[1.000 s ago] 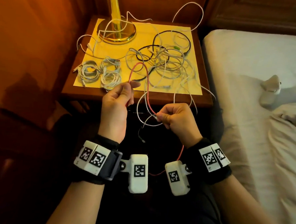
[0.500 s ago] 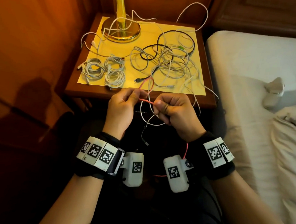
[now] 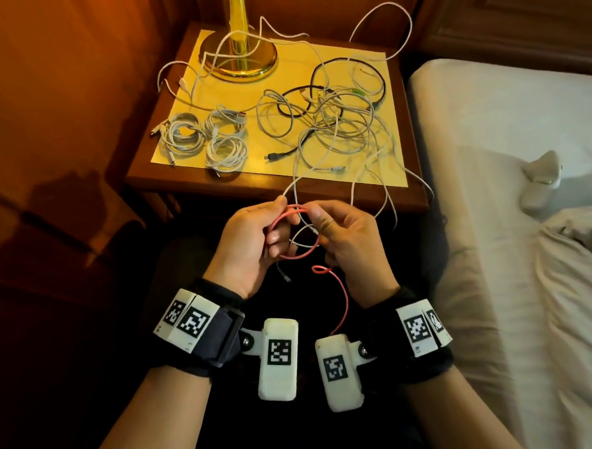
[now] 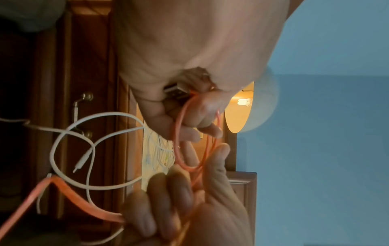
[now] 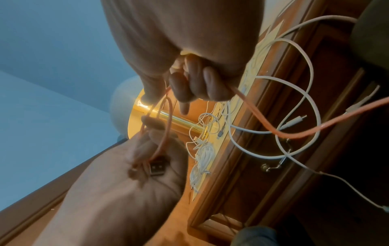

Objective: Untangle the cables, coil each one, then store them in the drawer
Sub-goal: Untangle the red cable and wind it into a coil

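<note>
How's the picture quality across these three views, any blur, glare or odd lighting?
Head view: warm dim light, sharp on the nightstand, dark toward the lower left, edges bent by the wide lens. Left wrist view: the lit lamp glares, the right hand and the orange cable nearest the lens are blurred. Right wrist view: the left hand is soft and shadowed, the white cables crisp.
</note>
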Motion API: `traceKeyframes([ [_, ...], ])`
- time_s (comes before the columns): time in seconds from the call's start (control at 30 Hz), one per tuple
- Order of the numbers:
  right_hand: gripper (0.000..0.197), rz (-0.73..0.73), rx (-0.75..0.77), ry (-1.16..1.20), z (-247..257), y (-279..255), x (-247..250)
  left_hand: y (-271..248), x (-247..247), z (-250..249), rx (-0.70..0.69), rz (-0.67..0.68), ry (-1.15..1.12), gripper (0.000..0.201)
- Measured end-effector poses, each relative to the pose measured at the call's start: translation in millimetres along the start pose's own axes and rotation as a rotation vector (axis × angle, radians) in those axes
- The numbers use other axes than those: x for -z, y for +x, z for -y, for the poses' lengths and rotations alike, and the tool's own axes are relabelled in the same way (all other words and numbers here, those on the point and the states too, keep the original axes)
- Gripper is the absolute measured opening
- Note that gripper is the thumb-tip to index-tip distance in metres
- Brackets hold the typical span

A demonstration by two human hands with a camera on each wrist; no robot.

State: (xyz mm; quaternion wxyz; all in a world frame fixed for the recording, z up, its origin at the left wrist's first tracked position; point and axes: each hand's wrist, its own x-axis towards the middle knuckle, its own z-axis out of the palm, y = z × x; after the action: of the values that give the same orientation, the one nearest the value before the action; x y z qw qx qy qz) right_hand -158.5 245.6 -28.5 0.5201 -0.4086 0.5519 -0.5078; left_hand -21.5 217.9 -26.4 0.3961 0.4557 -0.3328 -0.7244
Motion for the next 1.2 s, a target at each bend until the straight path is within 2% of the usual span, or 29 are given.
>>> traceKeyframes([
  [0.1,0.035,0.003,-0.015,-0.017,-4.0,-4.7,-3.2,-1.0,-4.9,0.8,0.027,-0.005,0.004,0.043],
  [0.37,0.039,-0.19,0.009,-0.029,-15.3,-3.6,0.8,-3.5,-11.8,7.0,0.067,-0.014,-0.019,0.045],
  [0.5,0.037,-0.15,0.006,-0.003,-15.6,-4.8,-0.4,-1.4,-9.7,3.8,0.103,0.005,-0.121,0.044],
  [0.57,0.033,-0.111,0.007,0.01,-16.3,-5.7,3.8,1.1,-0.4,-0.8,0.103,-0.04,-0.223,0.044],
  [0.7,0.018,-0.098,0.008,-0.026,-19.8,-8.7,21.4,2.3,27.2,-12.1,0.017,-0.136,-0.398,0.047],
  [0.8,0.008,-0.14,0.035,-0.034,-24.3,-8.1,28.1,-1.2,38.0,-16.1,-0.042,-0.134,-0.495,0.043],
  [1.0,0.014,-0.292,0.041,-0.222,-31.2,-4.9,24.6,-2.1,33.2,-16.6,-0.178,-0.197,-0.567,0.036],
  [1.07,0.02,-0.262,0.03,-0.333,-30.2,-6.1,20.9,-1.6,29.9,-15.9,-0.207,-0.207,-0.489,0.035],
  [1.2,0.026,-0.034,-0.059,-0.493,-26.7,-8.3,13.8,-3.9,19.2,-13.4,-0.275,-0.246,-0.239,0.035],
])
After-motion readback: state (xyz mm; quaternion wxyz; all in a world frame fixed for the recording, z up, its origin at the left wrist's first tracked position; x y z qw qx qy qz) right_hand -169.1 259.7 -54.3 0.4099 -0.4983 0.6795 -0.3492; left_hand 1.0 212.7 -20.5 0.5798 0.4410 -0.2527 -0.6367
